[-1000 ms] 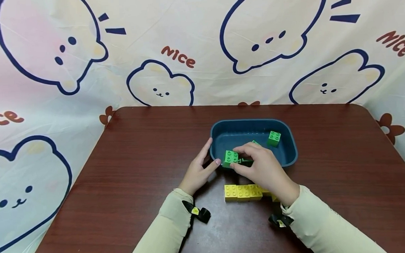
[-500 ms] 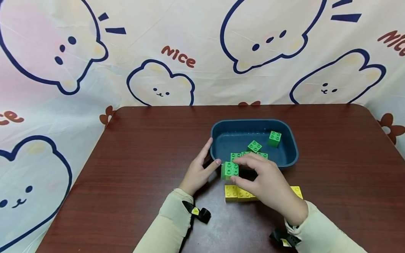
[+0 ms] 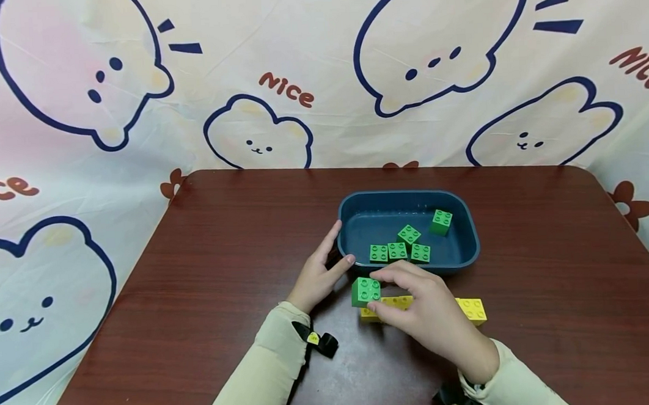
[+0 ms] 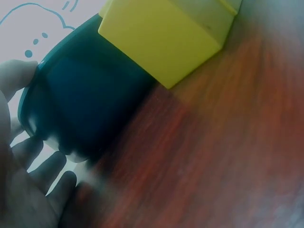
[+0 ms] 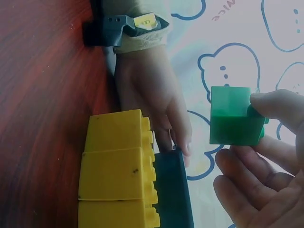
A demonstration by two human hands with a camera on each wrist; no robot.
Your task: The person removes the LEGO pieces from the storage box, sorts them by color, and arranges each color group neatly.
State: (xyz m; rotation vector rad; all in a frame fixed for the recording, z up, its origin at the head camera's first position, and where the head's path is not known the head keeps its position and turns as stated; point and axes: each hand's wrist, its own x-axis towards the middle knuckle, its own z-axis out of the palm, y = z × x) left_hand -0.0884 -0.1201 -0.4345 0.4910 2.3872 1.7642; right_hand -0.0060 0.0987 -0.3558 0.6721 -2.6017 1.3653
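A cloth (image 3: 328, 55) printed with cartoon animals hangs behind the brown worktop (image 3: 222, 244). Your hands are apart: the right hand (image 3: 433, 307) pinches a green brick (image 3: 365, 292) by thumb and fingers, aloft at 7 o'clock of the blue tray (image 3: 366, 225), clear of the yellow bricks (image 3: 472, 310) at 6 o'clock. Your left hand (image 3: 318, 277) rests at the tray's 8 o'clock, thumb and fingers spread against it. Five other green bricks (image 3: 409, 234) sit inside.

Right hand (image 5: 270, 183) pinching green block (image 5: 233, 116), yellow blocks (image 5: 114, 173)

brick (image 3: 365, 291): green | brick row (image 5: 111, 175): yellow | tray (image 3: 377, 224): blue | tabletop (image 3: 223, 263): brown, wood-grained | backdrop (image 3: 343, 140): navy bear outlines
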